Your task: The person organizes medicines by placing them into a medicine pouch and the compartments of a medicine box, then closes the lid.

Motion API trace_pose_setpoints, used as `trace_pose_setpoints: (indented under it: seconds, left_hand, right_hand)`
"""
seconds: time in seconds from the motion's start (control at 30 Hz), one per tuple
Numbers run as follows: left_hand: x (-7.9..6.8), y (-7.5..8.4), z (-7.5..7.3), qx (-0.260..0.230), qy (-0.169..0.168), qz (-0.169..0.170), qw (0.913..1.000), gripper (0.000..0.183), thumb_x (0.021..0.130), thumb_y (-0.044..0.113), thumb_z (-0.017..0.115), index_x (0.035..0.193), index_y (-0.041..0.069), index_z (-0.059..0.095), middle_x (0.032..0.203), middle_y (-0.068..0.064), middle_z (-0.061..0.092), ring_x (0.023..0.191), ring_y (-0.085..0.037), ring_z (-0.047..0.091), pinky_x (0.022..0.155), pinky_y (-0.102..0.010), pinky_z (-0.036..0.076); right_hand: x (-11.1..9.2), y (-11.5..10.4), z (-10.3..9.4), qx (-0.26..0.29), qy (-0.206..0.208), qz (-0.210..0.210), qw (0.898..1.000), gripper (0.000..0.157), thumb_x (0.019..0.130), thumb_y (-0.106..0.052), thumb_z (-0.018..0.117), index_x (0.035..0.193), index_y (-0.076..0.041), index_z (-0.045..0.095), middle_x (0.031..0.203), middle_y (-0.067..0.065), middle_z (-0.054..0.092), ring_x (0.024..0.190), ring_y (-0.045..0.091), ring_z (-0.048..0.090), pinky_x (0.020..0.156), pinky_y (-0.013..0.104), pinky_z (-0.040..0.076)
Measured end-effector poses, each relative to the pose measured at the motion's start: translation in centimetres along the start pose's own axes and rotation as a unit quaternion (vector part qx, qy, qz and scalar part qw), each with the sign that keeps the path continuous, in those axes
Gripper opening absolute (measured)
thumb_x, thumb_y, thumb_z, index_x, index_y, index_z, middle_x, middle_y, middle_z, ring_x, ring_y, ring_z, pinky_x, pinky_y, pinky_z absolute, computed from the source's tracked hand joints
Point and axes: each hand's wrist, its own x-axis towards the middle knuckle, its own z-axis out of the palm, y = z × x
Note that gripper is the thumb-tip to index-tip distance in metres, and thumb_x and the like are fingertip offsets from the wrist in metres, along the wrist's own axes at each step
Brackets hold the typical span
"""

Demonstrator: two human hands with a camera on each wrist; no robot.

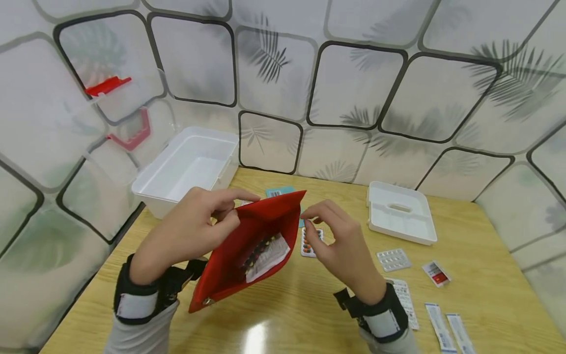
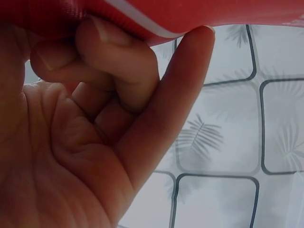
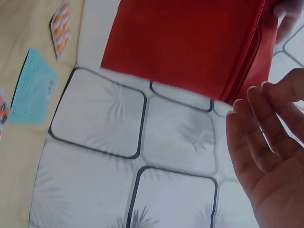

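A red pouch [image 1: 271, 204] is held tilted over the table, its mouth spread and facing me. Inside lie a white packet [image 1: 270, 258] and a strip of dark pills [image 1: 256, 253]. My left hand [image 1: 196, 223] grips the pouch's upper left edge; in the left wrist view its fingers curl against the red material [image 2: 199, 12] while one finger extends along it. My right hand [image 1: 342, 243] hovers at the pouch's right corner with nothing in it. From the right wrist view, its loosely bent fingertips [image 3: 251, 90] are close beside the pouch's rim.
A white box [image 1: 187, 164] with a raised clear lid and red latches [image 1: 106, 86] stands back left. A white tray [image 1: 400, 216] lies at right. Around it are blister packs [image 1: 393, 259], a small red-and-white packet [image 1: 437, 274] and two slim sachets [image 1: 440, 327]. Behind the pouch is a teal packet [image 1: 279, 191].
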Motion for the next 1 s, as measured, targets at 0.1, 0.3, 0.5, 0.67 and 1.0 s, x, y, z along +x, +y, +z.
trace_pose_setpoints:
  seconds: [0.1, 0.3, 0.5, 0.67, 1.0]
  left_hand:
    - [-0.1, -0.2, -0.4, 0.015, 0.010, -0.005, 0.9998, 0.041, 0.087, 0.002, 0.050, 0.118, 0.020, 0.069, 0.055, 0.008, 0.037, 0.047, -0.006, 0.033, 0.044, -0.023, 0.032]
    - [-0.5, -0.5, -1.2, 0.031, 0.026, -0.021, 0.9989, 0.043, 0.085, 0.000, 0.049, 0.117, 0.021, 0.069, 0.053, 0.009, 0.032, 0.046, -0.006, 0.028, 0.043, -0.022, 0.027]
    - [-1.0, -0.9, -2.1, 0.024, 0.032, -0.068, 0.9969, 0.043, 0.088, 0.001, 0.048, 0.120, 0.024, 0.067, 0.055, 0.008, 0.049, 0.043, -0.007, 0.034, 0.040, -0.023, 0.032]
    - [-1.5, -1.2, -3.0, 0.025, 0.049, -0.086, 0.9948, 0.045, 0.088, 0.000, 0.046, 0.119, 0.025, 0.067, 0.053, 0.005, 0.052, 0.042, -0.009, 0.036, 0.038, -0.024, 0.033]
    - [-2.5, -2.1, -4.0, 0.016, 0.071, -0.132, 0.9885, 0.040, 0.092, 0.004, 0.047, 0.121, 0.023, 0.066, 0.067, 0.003, 0.067, 0.053, -0.013, 0.053, 0.039, -0.027, 0.039]
  right_hand:
    - [-0.1, 1.0, -0.4, -0.047, 0.006, 0.020, 0.999, 0.011, 0.088, -0.006, 0.060, 0.094, -0.010, 0.067, 0.092, -0.003, 0.064, 0.086, 0.007, 0.055, 0.073, 0.033, 0.053]
    - [-0.8, 3.5, -0.3, -0.126, -0.050, 0.085, 0.987, 0.015, 0.088, -0.013, 0.062, 0.103, -0.011, 0.068, 0.100, 0.001, 0.064, 0.091, 0.013, 0.057, 0.074, 0.037, 0.053]
    - [-2.1, 6.3, 1.0, -0.135, -0.180, 0.185, 0.957, 0.037, 0.090, -0.021, 0.065, 0.124, -0.008, 0.064, 0.122, 0.010, 0.061, 0.111, 0.026, 0.055, 0.084, 0.047, 0.052]
    - [-3.2, 8.1, 2.2, -0.138, -0.287, 0.221, 0.922, 0.057, 0.088, -0.027, 0.069, 0.138, -0.005, 0.053, 0.133, 0.015, 0.054, 0.120, 0.034, 0.049, 0.096, 0.054, 0.045]
    - [-4.4, 8.8, 3.9, -0.146, -0.345, 0.240, 0.896, 0.080, 0.079, -0.031, 0.079, 0.146, -0.005, 0.043, 0.144, 0.020, 0.045, 0.125, 0.039, 0.044, 0.100, 0.058, 0.040]
